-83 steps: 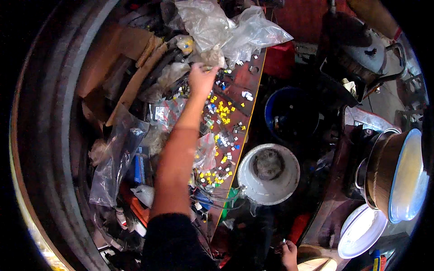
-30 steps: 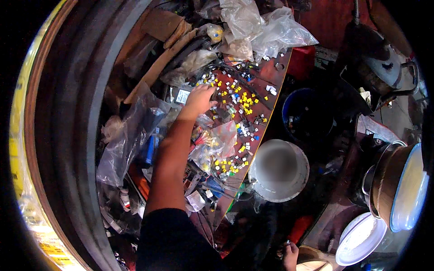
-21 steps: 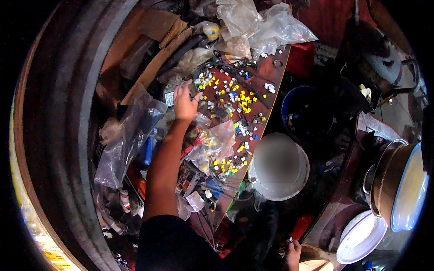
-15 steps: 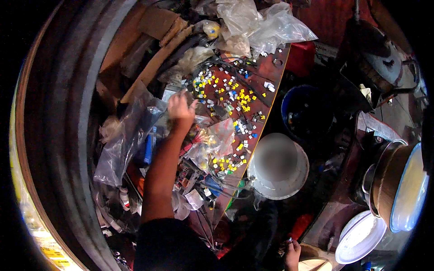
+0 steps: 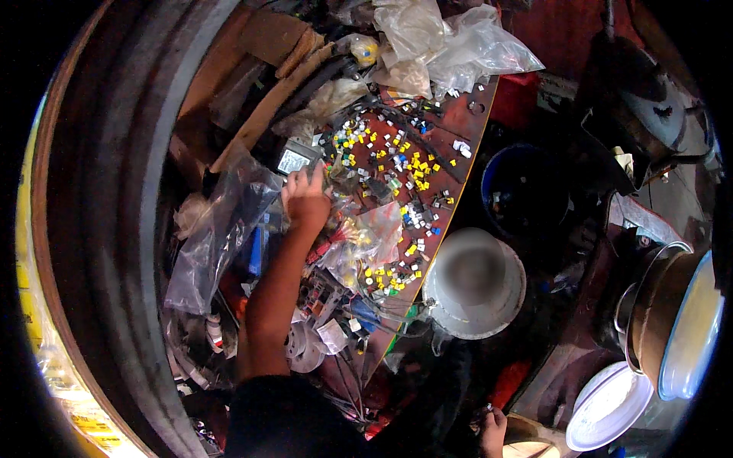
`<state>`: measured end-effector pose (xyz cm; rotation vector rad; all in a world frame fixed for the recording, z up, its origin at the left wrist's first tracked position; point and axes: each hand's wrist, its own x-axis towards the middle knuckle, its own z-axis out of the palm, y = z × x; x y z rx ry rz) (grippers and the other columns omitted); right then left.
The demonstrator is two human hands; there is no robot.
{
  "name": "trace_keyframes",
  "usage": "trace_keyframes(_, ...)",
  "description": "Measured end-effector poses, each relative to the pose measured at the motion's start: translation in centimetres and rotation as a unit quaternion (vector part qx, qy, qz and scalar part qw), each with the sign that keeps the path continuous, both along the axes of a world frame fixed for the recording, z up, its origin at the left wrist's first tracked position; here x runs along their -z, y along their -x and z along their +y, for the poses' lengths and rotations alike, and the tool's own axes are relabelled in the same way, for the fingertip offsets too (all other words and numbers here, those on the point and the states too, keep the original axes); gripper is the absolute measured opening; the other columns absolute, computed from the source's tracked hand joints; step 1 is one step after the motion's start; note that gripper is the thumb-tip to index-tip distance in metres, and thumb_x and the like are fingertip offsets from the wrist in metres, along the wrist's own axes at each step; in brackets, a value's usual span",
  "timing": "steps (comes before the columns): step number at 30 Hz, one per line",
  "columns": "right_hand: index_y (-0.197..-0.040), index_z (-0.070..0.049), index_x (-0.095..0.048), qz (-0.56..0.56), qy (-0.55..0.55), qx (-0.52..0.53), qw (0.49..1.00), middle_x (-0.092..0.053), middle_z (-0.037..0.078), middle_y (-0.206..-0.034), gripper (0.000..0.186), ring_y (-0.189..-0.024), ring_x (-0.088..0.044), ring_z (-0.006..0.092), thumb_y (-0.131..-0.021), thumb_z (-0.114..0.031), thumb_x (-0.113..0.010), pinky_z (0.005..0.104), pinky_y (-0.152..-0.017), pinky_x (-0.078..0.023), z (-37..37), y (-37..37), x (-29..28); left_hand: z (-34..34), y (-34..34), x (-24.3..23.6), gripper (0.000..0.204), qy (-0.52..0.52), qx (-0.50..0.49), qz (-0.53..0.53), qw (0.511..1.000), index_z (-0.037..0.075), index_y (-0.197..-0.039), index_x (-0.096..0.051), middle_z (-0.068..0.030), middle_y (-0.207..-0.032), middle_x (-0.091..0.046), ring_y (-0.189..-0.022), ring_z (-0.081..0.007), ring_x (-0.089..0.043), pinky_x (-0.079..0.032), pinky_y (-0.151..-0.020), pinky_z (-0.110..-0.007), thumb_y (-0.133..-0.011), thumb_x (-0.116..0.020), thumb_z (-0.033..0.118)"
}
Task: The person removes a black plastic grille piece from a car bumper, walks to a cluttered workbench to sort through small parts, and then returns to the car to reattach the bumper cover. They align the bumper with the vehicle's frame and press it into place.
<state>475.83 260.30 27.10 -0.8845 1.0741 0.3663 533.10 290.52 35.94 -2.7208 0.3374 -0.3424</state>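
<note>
My left hand (image 5: 305,197) has its fingers apart over the clutter just below a grey labelled part (image 5: 295,160); whether they touch anything is unclear. Many small white, yellow and blue connectors (image 5: 420,169) lie scattered on the red-brown board (image 5: 466,114) to its right. A crumpled bag (image 5: 374,237) of small parts lies beside that hand, and a long clear bag (image 5: 202,267) to its left. Low at the right, my right hand (image 5: 492,427) is closed, pinching a small pale piece at its fingertips.
Beyond the board stand a white bucket (image 5: 510,298) and a blue bucket (image 5: 492,179). Stacked basins (image 5: 655,305) and a white bowl (image 5: 603,404) sit at the right. Cardboard (image 5: 244,133), plastic bags (image 5: 416,42) and cables fill the back and left; curved dark walls (image 5: 107,229) border the far left.
My left hand has come down and leftward from the bags at the back, uncovering the grey labelled part above its fingertips. My right hand stays low with the small piece.
</note>
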Motion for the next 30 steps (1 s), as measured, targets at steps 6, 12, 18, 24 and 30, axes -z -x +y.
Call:
trace_keyframes(6, -0.086, 0.0, -0.059, 0.036, 0.018, -0.025, 0.999, -0.062, 0.006, -0.069, 0.019, -0.06, -0.06, 0.0143, -0.094, -0.014, -0.05, 0.0281, -0.057, -0.05, 0.9, 0.4, 2.0, -3.7, -0.1, -0.5, 0.078, -0.014, 0.009, 0.052, 0.998, 0.008, -0.139, -0.044, -0.0113, -0.128, -0.052, -0.114, -0.0318, -0.047, -0.035, -0.097, -0.046, -0.071, -0.073, 0.032)
trace_keyframes(12, -0.13, -0.004, -0.048, 0.055, 0.018, -0.229, 0.972, -0.056, 0.014, -0.118, 0.036, -0.107, -0.055, 0.0261, -0.102, -0.024, -0.038, 0.0407, -0.097, -0.043, 1.7, 7.2, 7.9, -5.2, -1.3, -0.3, 0.06, -0.035, 0.276, 0.013, 0.96, 0.019, -0.13, -0.056, -0.0128, -0.119, -0.056, -0.109, -0.0332, -0.051, -0.041, -0.091, -0.047, -0.072, -0.07, 0.023)
trace_keyframes(18, -0.082, 0.001, -0.06, 0.032, 0.014, -0.033, 0.999, -0.064, 0.007, -0.073, 0.019, -0.063, -0.061, 0.0161, -0.092, -0.013, -0.051, 0.0288, -0.06, -0.051, 1.7, 1.0, 2.6, -2.2, -2.6, 1.7, 0.031, -0.135, 0.191, 0.032, 0.972, 0.018, -0.106, -0.066, -0.0055, -0.094, -0.064, -0.093, -0.026, -0.058, -0.045, -0.078, -0.041, -0.076, -0.06, 0.017)
trace_keyframes(24, -0.095, 0.0, -0.058, 0.071, 0.054, -0.087, 0.992, -0.061, 0.006, -0.084, 0.017, -0.074, -0.058, 0.0154, -0.094, -0.016, -0.05, 0.0294, -0.067, -0.048, 2.6, 4.0, 4.2, -1.3, -0.3, -2.8, 0.039, -0.127, 0.127, 0.016, 0.984, 0.016, -0.108, -0.064, -0.0075, -0.095, -0.064, -0.093, -0.0261, -0.059, -0.045, -0.075, -0.042, -0.072, -0.072, 0.025)
trace_keyframes(30, -0.086, -0.002, -0.061, 0.031, 0.141, -0.089, 0.986, -0.061, 0.001, -0.074, 0.017, -0.065, -0.055, 0.0095, -0.092, -0.016, -0.053, 0.0247, -0.06, -0.046, 2.4, 3.1, 3.6, 0.1, 0.3, -2.4, 0.044, -0.17, 0.084, 0.017, 0.982, 0.014, -0.113, -0.062, -0.0071, -0.101, -0.063, -0.095, -0.0265, -0.057, -0.044, -0.077, -0.042, -0.073, -0.072, 0.029)
